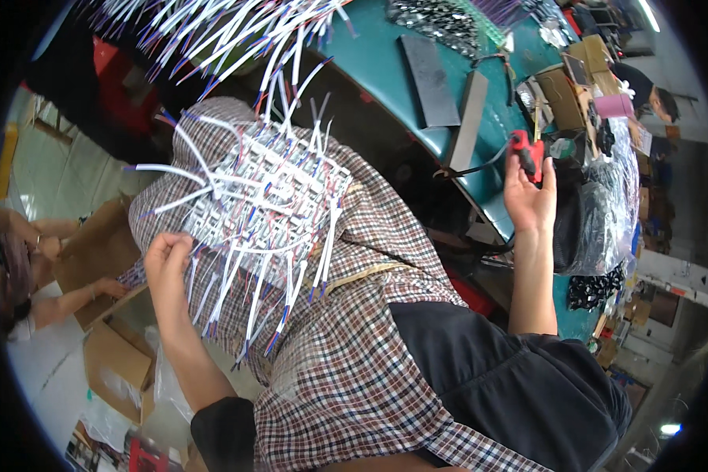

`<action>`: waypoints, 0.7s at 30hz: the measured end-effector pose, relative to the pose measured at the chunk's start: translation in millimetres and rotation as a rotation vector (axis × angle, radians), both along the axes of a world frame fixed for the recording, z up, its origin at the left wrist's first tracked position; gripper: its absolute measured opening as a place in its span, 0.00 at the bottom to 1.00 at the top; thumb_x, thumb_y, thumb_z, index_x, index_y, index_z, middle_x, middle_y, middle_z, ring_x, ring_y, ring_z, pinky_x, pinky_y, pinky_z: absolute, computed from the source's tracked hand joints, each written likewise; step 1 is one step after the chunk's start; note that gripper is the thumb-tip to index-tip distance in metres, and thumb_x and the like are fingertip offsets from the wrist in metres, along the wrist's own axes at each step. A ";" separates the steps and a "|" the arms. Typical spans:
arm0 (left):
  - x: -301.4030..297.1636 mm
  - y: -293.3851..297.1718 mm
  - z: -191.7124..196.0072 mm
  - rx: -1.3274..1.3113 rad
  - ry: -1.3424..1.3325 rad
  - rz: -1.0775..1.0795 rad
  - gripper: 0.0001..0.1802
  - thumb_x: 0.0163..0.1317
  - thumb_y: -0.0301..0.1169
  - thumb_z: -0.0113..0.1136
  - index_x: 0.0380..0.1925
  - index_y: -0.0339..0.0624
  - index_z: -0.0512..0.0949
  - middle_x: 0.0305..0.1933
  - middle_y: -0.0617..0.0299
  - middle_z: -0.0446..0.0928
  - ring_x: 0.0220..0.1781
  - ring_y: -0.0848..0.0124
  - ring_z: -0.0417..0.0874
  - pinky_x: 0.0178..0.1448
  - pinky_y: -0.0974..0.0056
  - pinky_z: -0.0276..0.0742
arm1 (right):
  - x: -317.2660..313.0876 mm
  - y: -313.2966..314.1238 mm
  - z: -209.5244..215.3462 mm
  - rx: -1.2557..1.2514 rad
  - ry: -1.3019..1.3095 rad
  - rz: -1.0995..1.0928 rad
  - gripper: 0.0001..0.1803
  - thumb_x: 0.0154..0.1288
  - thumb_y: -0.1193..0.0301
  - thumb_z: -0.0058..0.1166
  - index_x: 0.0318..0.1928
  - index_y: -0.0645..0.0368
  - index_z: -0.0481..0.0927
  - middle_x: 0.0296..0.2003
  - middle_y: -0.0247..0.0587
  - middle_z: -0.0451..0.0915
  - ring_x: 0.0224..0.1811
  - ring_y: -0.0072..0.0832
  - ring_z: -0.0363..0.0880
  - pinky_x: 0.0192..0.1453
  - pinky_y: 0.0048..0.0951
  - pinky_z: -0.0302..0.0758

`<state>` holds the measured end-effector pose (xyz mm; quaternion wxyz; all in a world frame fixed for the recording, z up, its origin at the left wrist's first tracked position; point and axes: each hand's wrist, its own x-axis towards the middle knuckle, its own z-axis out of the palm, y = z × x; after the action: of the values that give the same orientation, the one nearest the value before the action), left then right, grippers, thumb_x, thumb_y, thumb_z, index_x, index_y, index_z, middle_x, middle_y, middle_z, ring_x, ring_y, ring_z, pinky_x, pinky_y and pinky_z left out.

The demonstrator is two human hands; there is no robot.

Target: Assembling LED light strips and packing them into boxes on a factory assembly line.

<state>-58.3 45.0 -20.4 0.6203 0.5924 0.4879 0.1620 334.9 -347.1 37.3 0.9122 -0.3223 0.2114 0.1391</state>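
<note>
Across my checked apron point(338, 358) lies a cluster of white wired parts point(279, 185). My left hand point(169, 259) curls at its edge; whether it grips, I cannot tell. Well apart, my right hand point(532, 200) clasps a red-and-black tool point(526, 155).

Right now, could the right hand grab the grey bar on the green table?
Probably not easily: the grey bar lies nearby, but the right hand seems to be holding a red tool.

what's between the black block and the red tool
In the head view, a long grey bar and some green tabletop lie between the black block and the red tool.
</note>
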 end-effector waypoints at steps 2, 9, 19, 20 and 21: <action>-3.1 -0.2 0.9 -0.001 0.003 -0.012 0.04 0.63 0.27 0.64 0.29 0.41 0.80 0.29 0.71 0.76 0.29 0.83 0.68 0.35 0.74 0.61 | 20.2 -24.0 -8.9 0.093 -0.069 0.213 0.22 0.71 0.67 0.60 0.58 0.69 0.75 0.58 0.55 0.78 0.59 0.44 0.80 0.65 0.39 0.81; 8.1 -1.2 -4.5 -0.018 -0.067 -0.036 0.04 0.63 0.29 0.63 0.32 0.41 0.81 0.34 0.70 0.81 0.32 0.84 0.71 0.37 0.75 0.65 | 71.5 -62.8 -30.1 0.082 -0.045 0.140 0.20 0.71 0.76 0.58 0.61 0.68 0.75 0.60 0.52 0.79 0.62 0.44 0.79 0.70 0.40 0.76; 5.9 -1.8 5.8 -0.027 -0.062 -0.007 0.03 0.63 0.27 0.63 0.31 0.40 0.80 0.36 0.65 0.84 0.33 0.82 0.75 0.40 0.75 0.70 | -45.0 44.5 60.6 -0.173 -0.615 0.488 0.23 0.70 0.80 0.51 0.63 0.66 0.65 0.42 0.41 0.71 0.49 0.30 0.73 0.79 0.43 0.59; 5.1 -2.7 6.9 -0.031 -0.053 0.002 0.03 0.63 0.27 0.64 0.31 0.40 0.80 0.36 0.65 0.84 0.33 0.82 0.75 0.39 0.75 0.70 | -55.9 59.8 63.9 -0.170 -0.615 0.498 0.23 0.70 0.80 0.51 0.63 0.66 0.65 0.42 0.41 0.71 0.49 0.30 0.73 0.79 0.43 0.59; 5.4 -2.9 6.7 -0.037 -0.048 0.009 0.03 0.62 0.26 0.64 0.31 0.39 0.80 0.36 0.64 0.84 0.33 0.82 0.75 0.39 0.75 0.70 | -64.7 72.8 66.7 -0.152 -0.663 0.595 0.25 0.68 0.79 0.53 0.64 0.64 0.64 0.41 0.40 0.68 0.45 0.28 0.72 0.74 0.40 0.63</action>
<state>-52.9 42.1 -13.8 0.6420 0.5745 0.4785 0.1699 270.1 -274.3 104.0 0.8245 -0.4625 -0.1846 0.2686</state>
